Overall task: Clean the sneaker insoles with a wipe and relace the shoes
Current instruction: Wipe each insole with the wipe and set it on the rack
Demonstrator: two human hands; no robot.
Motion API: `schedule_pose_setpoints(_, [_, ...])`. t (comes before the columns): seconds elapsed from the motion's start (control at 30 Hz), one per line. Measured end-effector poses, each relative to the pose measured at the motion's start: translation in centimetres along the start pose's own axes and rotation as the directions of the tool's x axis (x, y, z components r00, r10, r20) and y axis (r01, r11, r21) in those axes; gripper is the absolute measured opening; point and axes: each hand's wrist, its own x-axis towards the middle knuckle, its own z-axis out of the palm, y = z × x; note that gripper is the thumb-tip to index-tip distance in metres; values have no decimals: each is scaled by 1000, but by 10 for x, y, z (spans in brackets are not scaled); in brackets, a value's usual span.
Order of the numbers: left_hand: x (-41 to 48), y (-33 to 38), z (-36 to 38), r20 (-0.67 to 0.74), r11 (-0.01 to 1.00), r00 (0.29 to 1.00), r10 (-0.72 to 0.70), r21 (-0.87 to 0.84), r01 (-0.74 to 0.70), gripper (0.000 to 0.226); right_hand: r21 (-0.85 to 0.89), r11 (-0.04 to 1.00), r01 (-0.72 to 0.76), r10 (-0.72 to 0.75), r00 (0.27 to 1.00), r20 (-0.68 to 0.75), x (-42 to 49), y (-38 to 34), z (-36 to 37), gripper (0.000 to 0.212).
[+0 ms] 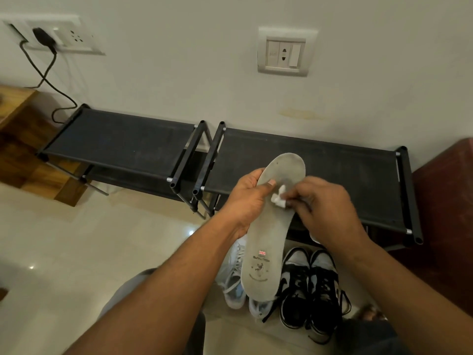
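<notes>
A grey insole [266, 242] with a printed logo near its heel is held upright in front of me. My left hand [249, 198] grips its left edge, thumb lying across the forefoot. My right hand [325, 201] pinches a small crumpled white wipe [278, 197] and presses it against the insole's middle. Below the insole on the floor lie pale blue-white sneakers [234, 280], partly hidden by the insole and my left arm. Beside them stands a black-and-white pair of sneakers [309, 285] with loose black laces.
Two low black shoe racks [120, 142] [340, 175] stand against the wall behind my hands. A wooden cabinet [18, 139] is at the left, a dark red seat [445, 201] at the right. A charger cable [48, 73] hangs from a wall socket. The floor is glossy tile.
</notes>
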Motion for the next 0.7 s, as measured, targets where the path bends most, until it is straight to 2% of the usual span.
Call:
schedule_pose_setpoints(0.07, [0, -3, -2, -6, 1000, 1000, -7, 20, 7, 24, 53, 998, 29, -36, 990, 137, -3, -1, -1, 16])
schedule_pose_setpoints(0.1, [0, -4, -2, 5, 1000, 1000, -10, 25, 10, 24, 46, 999, 19, -24, 992, 123, -2, 2, -3, 16])
schedule_pose_setpoints(0.2, [-1, -3, 3, 32, 999, 999, 1, 46, -3, 25, -41, 997, -69, 64, 990, -124, 5, 11, -11, 16])
schedule_pose_setpoints(0.23, [-1, -2, 4, 32, 999, 999, 7, 47, -9, 26, -38, 995, -87, 80, 985, -156, 7, 10, -12, 16])
schedule_pose_setpoints(0.27, [-1, -1, 5, 27, 999, 1000, 13, 46, -14, 26, -28, 997, -75, 71, 990, -121, 7, 8, -11, 16])
schedule_pose_setpoints(0.37, [0, -4, 2, 10, 999, 1000, 11, 50, -11, 25, 81, 996, -24, 7, 981, 195, 2, 2, -8, 16])
schedule_pose_setpoints(0.4, [0, -5, 1, 8, 998, 1000, 5, 61, -5, 25, 95, 995, -31, 9, 974, 226, 1, 2, -8, 16])
schedule_pose_setpoints(0.43, [0, -6, 1, 11, 997, 1000, 1, 72, -2, 25, 76, 996, -45, 31, 984, 176, 2, 5, -8, 17])
schedule_pose_setpoints(0.5, [0, -5, 2, 18, 997, 1000, 2, 73, -3, 25, -27, 996, -89, 88, 996, -30, 4, 11, -10, 17])
schedule_pose_setpoints(0.53, [0, -4, 3, 19, 998, 1000, 7, 69, -8, 25, -52, 992, -111, 106, 990, -88, 6, 10, -11, 16])
schedule_pose_setpoints(0.57, [0, -3, 3, 15, 998, 1000, 11, 64, -12, 25, -56, 994, -96, 91, 992, -81, 7, 8, -11, 15])
schedule_pose_setpoints(0.67, [1, -5, 2, 0, 998, 1000, 11, 54, -11, 24, 45, 999, 6, -14, 980, 198, 1, 0, -6, 14])
schedule_pose_setpoints(0.7, [0, -6, 1, 2, 999, 1000, 8, 53, -8, 25, 54, 999, 0, -12, 976, 219, 0, 1, -6, 14])
